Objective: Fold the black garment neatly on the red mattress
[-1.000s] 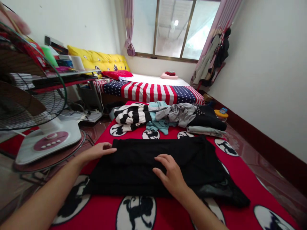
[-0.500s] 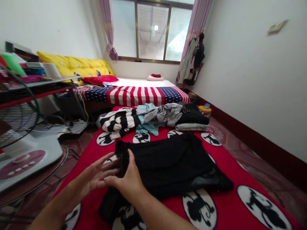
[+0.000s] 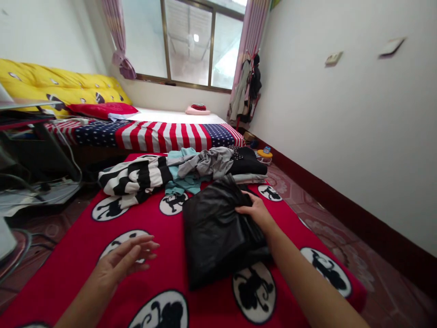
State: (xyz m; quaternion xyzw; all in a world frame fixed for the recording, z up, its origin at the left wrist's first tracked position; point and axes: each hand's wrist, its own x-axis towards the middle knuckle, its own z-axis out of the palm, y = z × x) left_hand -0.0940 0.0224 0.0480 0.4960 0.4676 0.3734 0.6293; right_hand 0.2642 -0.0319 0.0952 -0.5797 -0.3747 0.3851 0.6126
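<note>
A black garment (image 3: 215, 230) lies folded in a narrow stack on the red blanket (image 3: 160, 273) with round black-and-white prints. My right hand (image 3: 254, 212) rests on the garment's far right edge, fingers curled over the fabric. My left hand (image 3: 124, 259) hovers open above the blanket, left of the garment, fingers spread and holding nothing. Beyond the garment lies a heap of clothes: a black-and-white striped piece (image 3: 133, 175), a teal piece (image 3: 182, 184), a grey piece (image 3: 208, 164) and a dark folded piece (image 3: 247, 166).
A bed with a stars-and-stripes cover (image 3: 153, 134) and yellow cushions (image 3: 58, 86) stands behind the heap, under a window (image 3: 180, 43). Cables and a desk leg (image 3: 51, 146) are at the left. A white wall (image 3: 341, 114) and tiled floor (image 3: 324, 218) run along the right.
The black garment has been folded over from a wide spread into a narrow stack on the right. My right hand went with it; my left hand let go and drew back. The view swung right.
</note>
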